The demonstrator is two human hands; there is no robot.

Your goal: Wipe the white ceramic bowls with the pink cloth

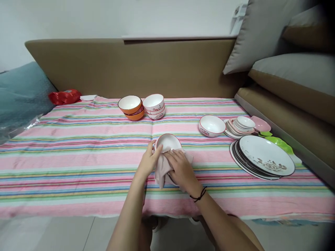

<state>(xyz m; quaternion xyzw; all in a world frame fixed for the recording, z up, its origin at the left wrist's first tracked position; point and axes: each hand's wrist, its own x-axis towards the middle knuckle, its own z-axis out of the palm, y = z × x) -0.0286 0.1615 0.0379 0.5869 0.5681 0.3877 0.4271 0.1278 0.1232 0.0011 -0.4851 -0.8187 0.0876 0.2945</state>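
Observation:
A white bowl [169, 141] with a red rim is tilted toward me above the striped cloth. My left hand [150, 160] grips its left side, the thumb over the rim. A pale pink rag [162, 170] is bunched over the bowl's near edge and hangs below it. My right hand [180, 169], with a black cord on the wrist, presses the rag against the bowl, fingers reaching inside the rim. Part of the rag lies hidden under that hand, and the bowl's underside is out of sight.
Stacked orange bowls [134, 114] and white patterned bowls [154, 101] stand at the back. To the right are another white bowl [211, 125], small dishes [244, 122], a stack of large plates [267, 155] and a green dish [281, 143]. A red package [65, 96] lies far left; cushions [295, 75] border the right.

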